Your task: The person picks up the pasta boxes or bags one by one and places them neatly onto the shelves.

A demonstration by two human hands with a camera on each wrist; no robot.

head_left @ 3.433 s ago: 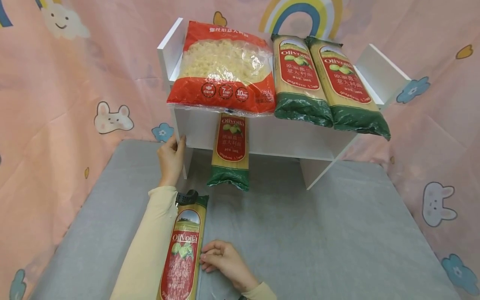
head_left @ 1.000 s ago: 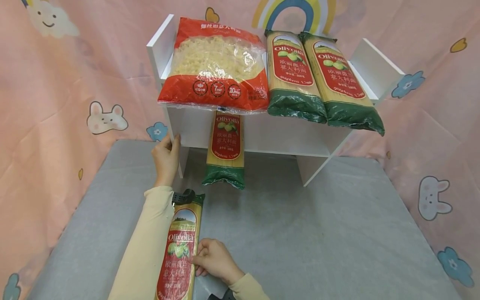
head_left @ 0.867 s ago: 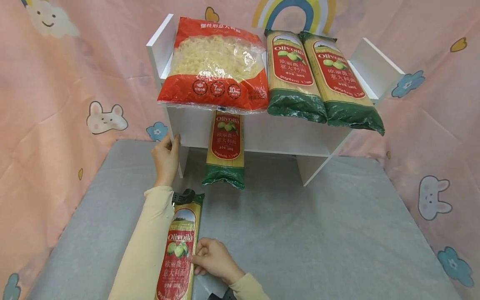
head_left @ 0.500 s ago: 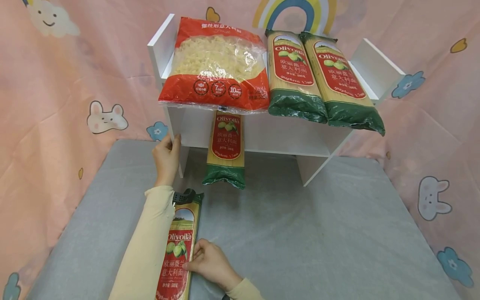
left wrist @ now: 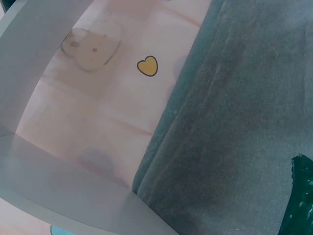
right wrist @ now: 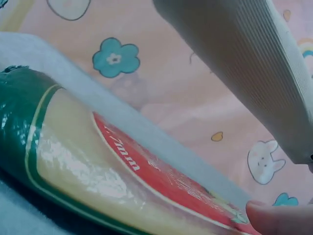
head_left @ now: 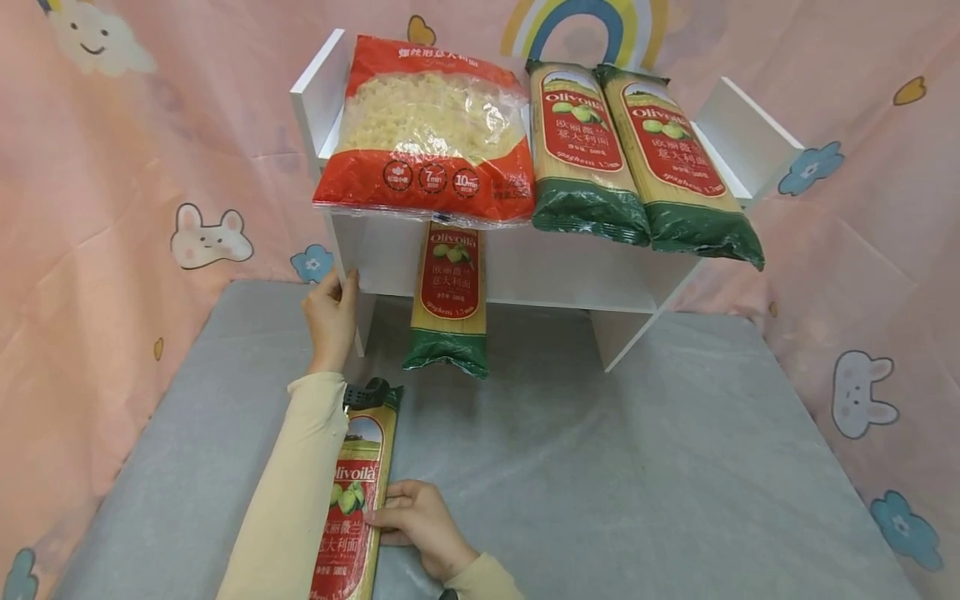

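Observation:
My left hand (head_left: 331, 321) grips the left side panel of a white shelf (head_left: 540, 275), thumb against the panel's front edge. Below, a spaghetti pack (head_left: 348, 533) with a red label lies on the grey cloth, partly hidden by my left forearm. My right hand (head_left: 423, 525) pinches its right edge, thumb on top and fingers along the side. The right wrist view shows that thumb (right wrist: 276, 218) on the label, and the pack's green end (right wrist: 19, 112). Another spaghetti pack (head_left: 450, 308) lies on the lower shelf, its green end sticking out past the front.
On the top shelf lie a red bag of spiral pasta (head_left: 431, 133) and two spaghetti packs, a left one (head_left: 581, 133) and a right one (head_left: 675, 150), overhanging the front. Grey cloth (head_left: 637, 467) covers the surface. A pink patterned curtain (head_left: 150, 208) hangs behind and at both sides.
The right hand's thumb has come over the lower spaghetti pack's edge, and the pack has shifted slightly left, further under the left forearm. The left hand keeps its hold on the shelf.

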